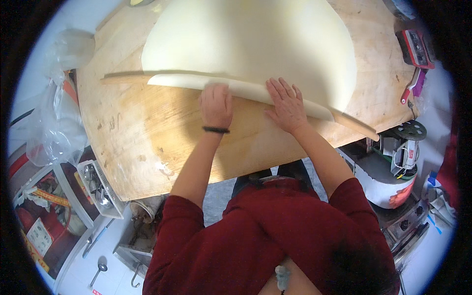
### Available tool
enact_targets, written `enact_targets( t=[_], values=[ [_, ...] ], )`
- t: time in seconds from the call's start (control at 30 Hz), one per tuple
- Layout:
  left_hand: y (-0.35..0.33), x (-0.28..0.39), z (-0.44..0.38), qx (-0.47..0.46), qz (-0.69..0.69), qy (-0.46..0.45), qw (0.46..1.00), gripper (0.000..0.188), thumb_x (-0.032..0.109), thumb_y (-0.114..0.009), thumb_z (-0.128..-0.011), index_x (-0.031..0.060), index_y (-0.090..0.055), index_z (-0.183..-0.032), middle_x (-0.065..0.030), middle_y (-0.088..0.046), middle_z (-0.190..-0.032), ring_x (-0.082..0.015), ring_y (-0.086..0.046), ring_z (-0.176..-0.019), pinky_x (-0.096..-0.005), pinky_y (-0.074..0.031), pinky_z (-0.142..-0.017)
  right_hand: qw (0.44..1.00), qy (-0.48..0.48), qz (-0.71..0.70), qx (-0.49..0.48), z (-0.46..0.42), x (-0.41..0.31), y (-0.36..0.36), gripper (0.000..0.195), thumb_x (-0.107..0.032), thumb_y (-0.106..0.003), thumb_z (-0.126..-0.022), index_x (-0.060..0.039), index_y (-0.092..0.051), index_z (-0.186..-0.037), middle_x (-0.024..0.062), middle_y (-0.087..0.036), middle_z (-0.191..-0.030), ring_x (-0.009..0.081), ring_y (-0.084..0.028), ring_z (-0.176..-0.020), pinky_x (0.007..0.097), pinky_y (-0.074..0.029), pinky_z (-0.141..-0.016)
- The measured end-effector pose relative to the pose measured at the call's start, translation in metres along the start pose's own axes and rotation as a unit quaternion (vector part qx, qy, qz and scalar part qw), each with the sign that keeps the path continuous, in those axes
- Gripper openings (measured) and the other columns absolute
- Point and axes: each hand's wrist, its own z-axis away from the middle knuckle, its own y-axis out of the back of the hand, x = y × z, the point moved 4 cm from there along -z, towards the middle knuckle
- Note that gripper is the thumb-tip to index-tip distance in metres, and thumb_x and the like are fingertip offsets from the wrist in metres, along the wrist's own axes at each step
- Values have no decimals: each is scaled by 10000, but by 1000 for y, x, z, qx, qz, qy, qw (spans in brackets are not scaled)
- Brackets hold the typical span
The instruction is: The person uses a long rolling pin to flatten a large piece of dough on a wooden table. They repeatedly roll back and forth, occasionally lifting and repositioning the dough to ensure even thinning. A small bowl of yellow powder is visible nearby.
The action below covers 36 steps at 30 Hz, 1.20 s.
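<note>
A wide, thin sheet of pale dough (250,40) covers the far half of the wooden board. Its near edge is wrapped around a long wooden rolling pin (356,125), whose bare ends stick out on both sides. My left hand (216,105) lies on the wrapped dough left of the middle, its fingers curled over and blurred. Farther right, my right hand (287,103) presses flat on the roll with its fingers spread a little. A dark band (216,129) circles my left wrist.
The wooden board (177,140) ends close to my waist. At its left are a clear plastic bag (55,129) and a white basket of metal utensils (99,188). To the right lie a red-handled brush (411,86), a red and black device (416,49) and a white drum-shaped appliance (379,184).
</note>
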Motion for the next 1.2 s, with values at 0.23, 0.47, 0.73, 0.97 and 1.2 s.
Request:
enact_targets(
  t=[0.23, 0.47, 0.73, 0.97, 1.2],
  values=[
    [4, 26, 24, 24, -63, -73, 995, 462, 135, -638, -835, 134, -547, -1288, -76, -505, -1334, -295, -462, -1275, -479, -340, -1078, 997, 18, -61, 35, 13, -11, -1, 667, -259, -703, -818, -132, -434, -1416, 62, -480, -1430, 258, -452, -1320, 475, -336, -1067],
    [-5, 14, 37, 4, -103, -103, 989, 503, 123, -617, -847, 156, -523, -1340, -64, -476, -1398, -290, -430, -1325, -510, -316, -1108, 985, 8, -145, 87, 6, -21, 5, 390, -210, -661, -858, -112, -566, -1223, 68, -580, -1264, 288, -530, -1172, 439, -377, -980],
    [-7, 14, 43, 15, -108, -93, 990, 473, 118, -591, -860, 168, -530, -1327, -60, -484, -1394, -289, -429, -1326, -513, -323, -1101, 972, -42, -209, 95, -37, -30, -13, 124, -230, -682, -841, -152, -694, -936, 44, -632, -971, 274, -589, -983, 441, -433, -860],
    [-7, 14, 44, 14, -87, -81, 993, 496, 98, -583, -848, 182, -527, -1335, -55, -482, -1397, -285, -424, -1333, -510, -312, -1111, 972, -50, -212, 86, -49, -36, -21, 77, -205, -691, -825, -145, -678, -870, 43, -631, -930, 277, -586, -948, 421, -441, -843],
    [-5, 14, 42, 7, -76, -80, 994, 546, 66, -597, -817, 177, -518, -1345, -62, -479, -1405, -295, -423, -1335, -517, -306, -1117, 978, 12, -163, 130, -44, -42, -9, 84, -176, -653, -840, -106, -613, -862, 94, -594, -923, 308, -574, -942, 448, -443, -818]
  ],
)
